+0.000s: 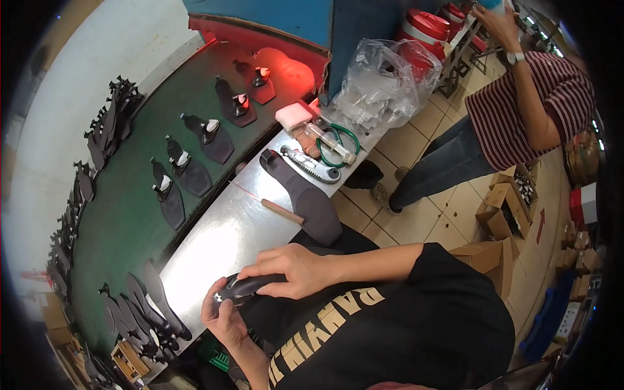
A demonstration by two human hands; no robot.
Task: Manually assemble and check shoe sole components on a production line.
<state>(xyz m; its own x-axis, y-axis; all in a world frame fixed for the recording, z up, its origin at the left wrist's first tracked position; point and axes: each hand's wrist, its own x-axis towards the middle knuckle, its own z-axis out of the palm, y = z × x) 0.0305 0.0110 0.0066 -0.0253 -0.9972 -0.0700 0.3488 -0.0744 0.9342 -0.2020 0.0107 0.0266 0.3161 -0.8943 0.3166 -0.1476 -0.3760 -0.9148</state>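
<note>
A dark sandal sole point(257, 284) with a small white patch at one end is held in both my hands, in front of my black shirt. My right hand point(289, 270) closes over its upper side, fingers along the edge. Gripping the end with the white patch is my left hand point(224, 318), thumb pressed near it. Fingers cover part of the piece. Just beyond, on the metal bench point(218, 224), lie a larger dark sole point(317, 208), a thin wooden stick point(283, 211) and a silver hand tool point(309, 164) resembling a utility knife.
A green conveyor belt point(130, 227) carries sandals point(188, 172) in a row, several soles point(146, 305) and a red-lit end. A pink-white block point(294, 116), a clear tube point(328, 142) with green cord and a plastic bag point(383, 88) sit farther off. A person point(513, 110) stands right, by cardboard boxes point(504, 211).
</note>
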